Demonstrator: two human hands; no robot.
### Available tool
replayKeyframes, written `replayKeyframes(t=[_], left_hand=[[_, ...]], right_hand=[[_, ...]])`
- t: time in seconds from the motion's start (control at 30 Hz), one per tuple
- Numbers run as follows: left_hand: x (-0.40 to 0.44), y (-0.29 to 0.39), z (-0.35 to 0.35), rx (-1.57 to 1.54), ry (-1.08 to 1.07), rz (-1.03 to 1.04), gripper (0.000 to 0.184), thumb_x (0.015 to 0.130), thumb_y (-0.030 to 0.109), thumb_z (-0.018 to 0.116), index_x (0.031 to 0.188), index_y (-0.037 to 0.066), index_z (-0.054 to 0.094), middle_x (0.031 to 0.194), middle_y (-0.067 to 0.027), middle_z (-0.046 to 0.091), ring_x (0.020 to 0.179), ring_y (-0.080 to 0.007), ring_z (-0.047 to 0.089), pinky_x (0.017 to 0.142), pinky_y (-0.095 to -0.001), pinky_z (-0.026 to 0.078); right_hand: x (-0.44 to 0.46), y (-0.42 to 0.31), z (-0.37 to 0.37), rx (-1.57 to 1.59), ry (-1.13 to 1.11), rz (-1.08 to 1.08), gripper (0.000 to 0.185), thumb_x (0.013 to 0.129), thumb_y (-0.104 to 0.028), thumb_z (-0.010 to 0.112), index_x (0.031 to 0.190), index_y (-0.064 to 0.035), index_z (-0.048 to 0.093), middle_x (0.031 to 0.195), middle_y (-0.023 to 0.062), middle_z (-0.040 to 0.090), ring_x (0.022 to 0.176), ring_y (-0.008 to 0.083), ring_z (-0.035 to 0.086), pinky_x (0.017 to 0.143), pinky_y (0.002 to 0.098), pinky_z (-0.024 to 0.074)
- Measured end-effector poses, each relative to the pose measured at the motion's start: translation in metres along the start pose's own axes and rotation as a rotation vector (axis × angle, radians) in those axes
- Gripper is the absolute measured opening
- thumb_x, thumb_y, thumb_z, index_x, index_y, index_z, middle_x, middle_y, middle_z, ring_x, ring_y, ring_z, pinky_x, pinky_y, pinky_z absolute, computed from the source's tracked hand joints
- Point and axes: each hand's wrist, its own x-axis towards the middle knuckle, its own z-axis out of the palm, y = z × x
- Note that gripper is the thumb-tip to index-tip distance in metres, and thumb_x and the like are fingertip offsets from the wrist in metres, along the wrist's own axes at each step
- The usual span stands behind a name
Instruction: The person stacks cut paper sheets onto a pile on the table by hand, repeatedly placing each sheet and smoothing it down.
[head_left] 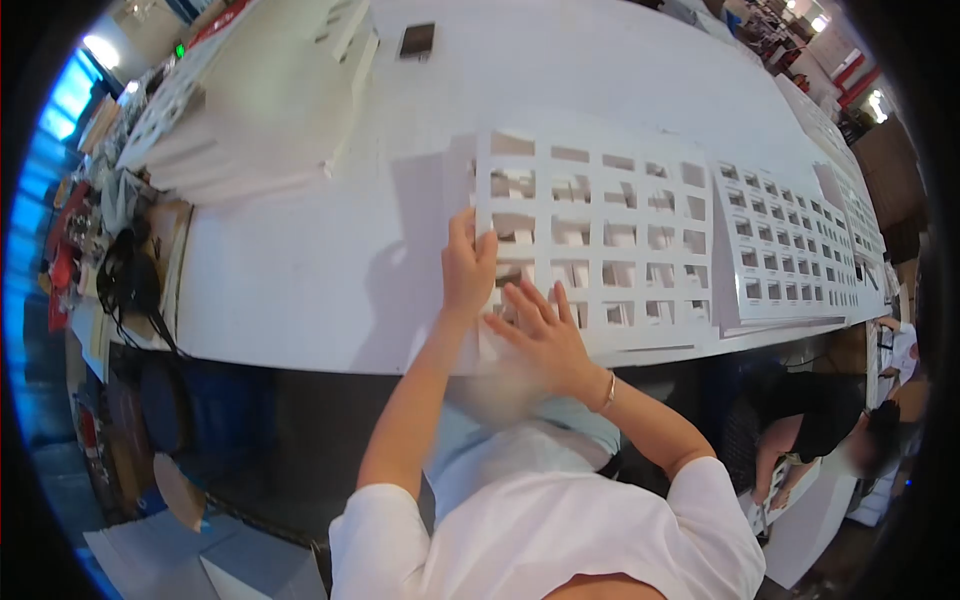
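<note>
Grip at the near edge of the white bench (300,270): the left hand (470,270) meets the left border of a windowed white sheet (596,240), its clamping impossible to tell, while the right hand (548,338) spreads its fingers apart over the near left corner. The sheet is probably light, card-stiff and fragile at its narrow strips, best held by its outer borders. Rightward along that edge lies a second windowed sheet (780,257); a pale stack (265,120) sits toward the left edge.
</note>
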Motion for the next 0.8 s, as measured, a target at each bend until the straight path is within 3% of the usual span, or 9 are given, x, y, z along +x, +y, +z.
replayKeyframes(t=[0.1, 0.17, 0.27, 0.37, 0.4, 0.47, 0.5, 0.57, 0.8], left_hand=[[0.005, 0.025, -0.013, 0.133, -0.068, -0.137, 0.038, 0.099, 0.015, 0.057, 0.132, -0.002, 0.048, 0.099, -0.0169, 0.069, 0.091, -0.0234, 0.066, 0.082, -0.0360, 0.052], [0.026, 0.011, -0.006, 0.399, 0.068, 0.258, 0.042, 0.099, 0.017, 0.058, 0.134, -0.002, 0.046, 0.130, -0.0226, 0.058, 0.124, -0.0313, 0.053, 0.100, -0.0435, 0.044], [0.066, 0.016, 0.006, 0.524, 0.014, 0.407, 0.052, 0.099, 0.026, 0.059, 0.141, -0.001, 0.043, 0.152, -0.0229, 0.039, 0.144, -0.0343, 0.033, 0.114, -0.0489, 0.031], [0.096, -0.010, 0.027, 0.768, -0.020, 0.520, 0.062, 0.100, 0.036, 0.055, 0.147, -0.002, 0.038, 0.156, -0.0225, 0.035, 0.149, -0.0355, 0.026, 0.118, -0.0562, 0.022], [0.105, -0.033, 0.034, 0.785, -0.094, 0.466, 0.071, 0.102, 0.044, 0.046, 0.153, -0.003, 0.031, 0.162, -0.0214, 0.027, 0.154, -0.0331, 0.017, 0.120, -0.0611, 0.013], [0.109, -0.053, 0.035, 1.003, -0.297, 0.179, 0.081, 0.102, 0.053, 0.036, 0.157, -0.004, 0.021, 0.166, -0.0195, 0.018, 0.155, -0.0311, 0.011, 0.121, -0.0603, 0.008], [0.104, -0.055, 0.031, 1.002, -0.378, 0.048, 0.083, 0.101, 0.054, 0.037, 0.158, -0.004, 0.018, 0.166, -0.0188, 0.016, 0.156, -0.0302, 0.009, 0.122, -0.0586, 0.007], [0.099, -0.054, 0.031, 1.136, -0.417, 0.048, 0.083, 0.101, 0.053, 0.037, 0.158, -0.003, 0.016, 0.168, -0.0169, 0.012, 0.156, -0.0287, 0.004, 0.123, -0.0558, 0.004], [0.094, -0.042, 0.026, 1.106, -0.392, 0.024, 0.082, 0.102, 0.052, 0.037, 0.158, -0.003, 0.016, 0.168, -0.0157, 0.011, 0.156, -0.0281, 0.001, 0.124, -0.0538, 0.003]], right_hand=[[-0.004, 0.008, 0.010, 0.069, 0.001, -0.043, 0.067, 0.086, -0.054, 0.068, 0.145, -0.0285, 0.053, 0.156, 0.0142, 0.038, 0.146, 0.0353, 0.032, 0.118, 0.0640, 0.0200], [-0.009, 0.012, 0.009, 0.110, -0.017, -0.082, 0.066, 0.086, -0.053, 0.069, 0.145, -0.0288, 0.053, 0.156, 0.0145, 0.038, 0.145, 0.0370, 0.033, 0.118, 0.0625, 0.0204], [-0.013, 0.018, 0.010, 0.141, -0.044, -0.113, 0.067, 0.085, -0.051, 0.070, 0.145, -0.0285, 0.053, 0.156, 0.0152, 0.038, 0.144, 0.0371, 0.034, 0.119, 0.0613, 0.0207], [-0.011, 0.022, 0.008, 0.093, -0.100, -0.127, 0.067, 0.085, -0.053, 0.069, 0.145, -0.0275, 0.053, 0.156, 0.0161, 0.038, 0.145, 0.0376, 0.034, 0.119, 0.0615, 0.0199], [-0.010, 0.022, 0.009, 0.099, -0.086, -0.120, 0.066, 0.086, -0.053, 0.068, 0.145, -0.0265, 0.054, 0.157, 0.0165, 0.037, 0.145, 0.0379, 0.034, 0.119, 0.0618, 0.0190], [-0.010, 0.022, 0.009, 0.114, -0.091, -0.127, 0.062, 0.090, -0.053, 0.063, 0.144, -0.0234, 0.055, 0.158, 0.0178, 0.037, 0.147, 0.0385, 0.033, 0.119, 0.0624, 0.0164], [-0.008, 0.019, 0.006, 0.098, -0.136, -0.116, 0.061, 0.092, -0.052, 0.061, 0.144, -0.0204, 0.055, 0.157, 0.0191, 0.038, 0.146, 0.0391, 0.033, 0.119, 0.0624, 0.0156], [-0.009, 0.012, 0.012, 0.135, -0.181, -0.079, 0.063, 0.094, -0.053, 0.059, 0.144, -0.0152, 0.054, 0.155, 0.0208, 0.040, 0.146, 0.0395, 0.034, 0.118, 0.0628, 0.0161], [-0.005, 0.009, 0.017, 0.026, -0.152, -0.138, 0.066, 0.090, -0.051, 0.066, 0.144, -0.0161, 0.052, 0.152, 0.0191, 0.044, 0.142, 0.0391, 0.039, 0.117, 0.0618, 0.0194]])
